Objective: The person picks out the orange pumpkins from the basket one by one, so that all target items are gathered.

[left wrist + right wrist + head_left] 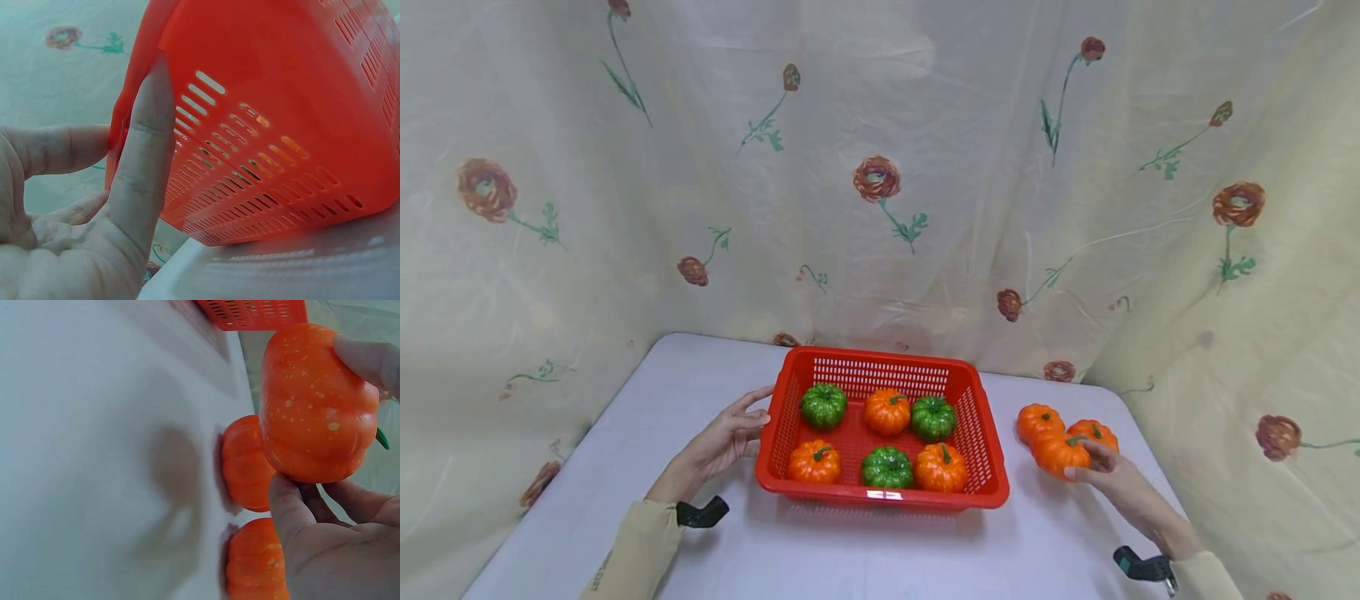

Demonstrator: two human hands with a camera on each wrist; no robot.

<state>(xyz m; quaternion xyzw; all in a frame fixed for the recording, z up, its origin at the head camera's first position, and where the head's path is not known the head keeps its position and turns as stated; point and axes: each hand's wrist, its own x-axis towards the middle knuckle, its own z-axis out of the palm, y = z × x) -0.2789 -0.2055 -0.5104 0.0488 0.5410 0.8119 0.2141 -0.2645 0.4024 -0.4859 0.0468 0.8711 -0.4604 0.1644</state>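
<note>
A red plastic basket (pixel 880 498) stands mid-table, holding several small pumpkins, some orange, such as the front-left pumpkin (pixel 814 462), some green, such as the back-left pumpkin (pixel 823 406). At its left side my left hand (pixel 726 435) grips the rim; in the left wrist view the thumb and a finger (pixel 145 144) lie on opposite sides of it. To the right of the basket, my right hand (pixel 1116 483) holds an orange pumpkin (pixel 322 406) between thumb and fingers, lifted off the table. Two more orange pumpkins (pixel 1037 421) (pixel 1096 433) rest just behind it.
A white-covered table (pixel 880 558) carries everything. Pale curtains with printed flowers (pixel 880 250) hang behind and along both sides of it. A black wrist camera (pixel 702 512) sits on the left wrist and another camera (pixel 1142 567) on the right.
</note>
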